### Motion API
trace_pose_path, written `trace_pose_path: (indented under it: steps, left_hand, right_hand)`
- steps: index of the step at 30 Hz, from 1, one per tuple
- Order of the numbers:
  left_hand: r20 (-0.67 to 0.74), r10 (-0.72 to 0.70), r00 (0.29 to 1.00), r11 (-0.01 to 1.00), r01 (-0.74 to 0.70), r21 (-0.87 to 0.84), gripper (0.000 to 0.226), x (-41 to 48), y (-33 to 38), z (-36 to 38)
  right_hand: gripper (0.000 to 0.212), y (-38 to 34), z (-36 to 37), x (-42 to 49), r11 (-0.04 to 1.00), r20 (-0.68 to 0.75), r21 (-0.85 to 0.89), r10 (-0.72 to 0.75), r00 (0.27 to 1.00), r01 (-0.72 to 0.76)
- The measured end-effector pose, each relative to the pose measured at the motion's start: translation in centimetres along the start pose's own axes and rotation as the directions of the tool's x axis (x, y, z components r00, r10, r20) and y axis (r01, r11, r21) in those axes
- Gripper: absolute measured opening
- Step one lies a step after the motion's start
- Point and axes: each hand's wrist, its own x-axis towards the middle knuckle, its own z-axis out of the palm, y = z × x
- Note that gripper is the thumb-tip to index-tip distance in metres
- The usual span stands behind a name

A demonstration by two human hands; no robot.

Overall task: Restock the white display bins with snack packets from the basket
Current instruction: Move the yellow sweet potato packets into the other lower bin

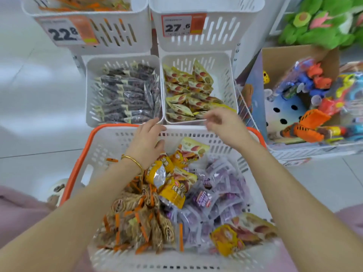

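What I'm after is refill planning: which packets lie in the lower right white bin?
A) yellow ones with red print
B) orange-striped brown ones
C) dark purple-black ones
A: the lower right bin holds yellow packets printed with red shapes.

Shop; price tags (177, 26) on white display bins (222, 30); boxed toys (314, 95) alongside

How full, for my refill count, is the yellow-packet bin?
Partly full: packets lie low in the bin, walls bare above them.
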Motion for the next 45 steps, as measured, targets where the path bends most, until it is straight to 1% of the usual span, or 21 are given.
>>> trace_pose_path:
  steps: [2,4,5,7,9,12,14,16,18,19,20,21,23,25,28,31,35,40,42,45]
  left_hand:
    - [0.017,-0.026,1.000,1.000,0.025,0.003,0.034,-1.0,-0.2,0.5]
    - [0.021,-0.059,0.998,0.998,0.059,-0.005,0.034,-1.9,-0.7,0.9]
    - [0.021,-0.080,0.997,0.997,0.080,-0.006,0.035,-2.2,-1.1,1.1]
    - [0.019,-0.129,0.991,0.992,0.129,-0.004,0.037,-2.9,-1.9,1.4]
    - [0.019,-0.168,0.986,0.986,0.168,0.011,0.039,-3.4,-2.7,1.5]
    - [0.040,-0.184,0.982,0.983,0.183,0.021,0.042,-3.6,-3.5,1.7]
    - [0.058,-0.183,0.981,0.983,0.182,0.031,0.045,-3.5,-4.1,2.0]
    - [0.070,-0.189,0.979,0.982,0.187,0.041,0.049,-3.3,-4.8,2.5]
    - [0.081,-0.218,0.973,0.976,0.215,0.047,0.052,-3.1,-5.6,2.7]
    - [0.084,-0.236,0.968,0.971,0.232,0.052,0.052,-2.9,-6.0,2.9]
    - [0.083,-0.249,0.965,0.968,0.244,0.059,0.052,-2.8,-6.3,3.0]
    - [0.083,-0.257,0.963,0.965,0.251,0.069,0.052,-2.6,-6.6,3.1]
    - [0.084,-0.264,0.961,0.963,0.258,0.083,0.052,-2.3,-7.0,3.4]
    - [0.056,-0.270,0.961,0.961,0.265,0.082,0.051,-1.8,-7.4,3.8]
    - [0.003,-0.290,0.957,0.954,0.289,0.083,0.048,-1.1,-7.9,4.3]
    - [0.006,-0.298,0.955,0.949,0.295,0.109,0.045,-1.0,-7.9,4.9]
    - [0.002,-0.236,0.972,0.958,0.233,0.165,0.042,-1.4,-7.2,5.7]
    - [0.020,-0.075,0.997,0.968,0.068,0.243,0.040,-0.7,-6.8,6.6]
    - [-0.002,-0.075,0.997,0.967,0.073,0.243,0.031,-0.5,-6.8,7.0]
    - [-0.020,-0.104,0.994,0.976,0.106,0.190,0.010,-0.2,-6.2,7.0]
  right_hand:
    - [0.023,0.8,2.5,-1.3,0.997,0.124,-0.077,0.019,0.992,-0.010]
    - [0.037,1.9,4.8,-2.1,0.969,0.198,-0.248,0.068,0.978,-0.017]
    - [0.044,2.5,5.7,-2.4,0.947,0.207,-0.321,0.094,0.974,-0.023]
    - [0.055,3.2,7.2,-2.9,0.911,0.211,-0.409,0.143,0.967,-0.046]
    - [0.061,3.8,8.5,-3.1,0.893,0.207,-0.446,0.171,0.963,-0.062]
    - [0.066,4.3,9.4,-3.1,0.876,0.133,-0.476,0.151,0.980,-0.070]
    - [0.064,4.6,9.3,-2.6,0.863,0.107,-0.501,0.132,0.985,-0.062]
    - [0.051,5.0,9.3,-2.1,0.852,0.154,-0.519,0.173,0.973,-0.069]
    - [0.038,5.6,9.4,-2.3,0.860,0.244,-0.500,0.248,0.937,-0.098]
    - [0.032,5.9,9.6,-2.5,0.866,0.281,-0.489,0.265,0.922,-0.100]
    - [0.024,6.1,9.7,-2.7,0.871,0.285,-0.483,0.254,0.924,-0.090]
    - [0.019,6.1,9.6,-2.8,0.877,0.255,-0.474,0.219,0.942,-0.075]
    - [0.026,5.7,9.0,-2.6,0.890,0.142,-0.456,0.102,0.985,-0.026]
    - [0.025,4.8,8.1,-2.2,0.919,0.086,-0.394,0.002,0.996,0.032]
    - [0.019,3.7,7.3,-2.2,0.946,0.083,-0.313,-0.062,0.995,0.085]
    - [0.018,3.2,6.9,-2.5,0.949,0.099,-0.290,-0.099,0.990,0.123]
    - [0.017,3.3,6.7,-2.8,0.962,0.114,-0.250,-0.080,0.990,0.106]
    - [0.019,4.4,6.0,-2.8,0.966,0.176,-0.248,-0.024,0.984,0.068]
    - [0.019,4.8,5.6,-2.7,0.975,0.190,-0.219,0.009,0.982,0.033]
    - [0.016,5.2,5.2,-2.7,0.984,0.212,-0.178,0.033,0.977,0.005]
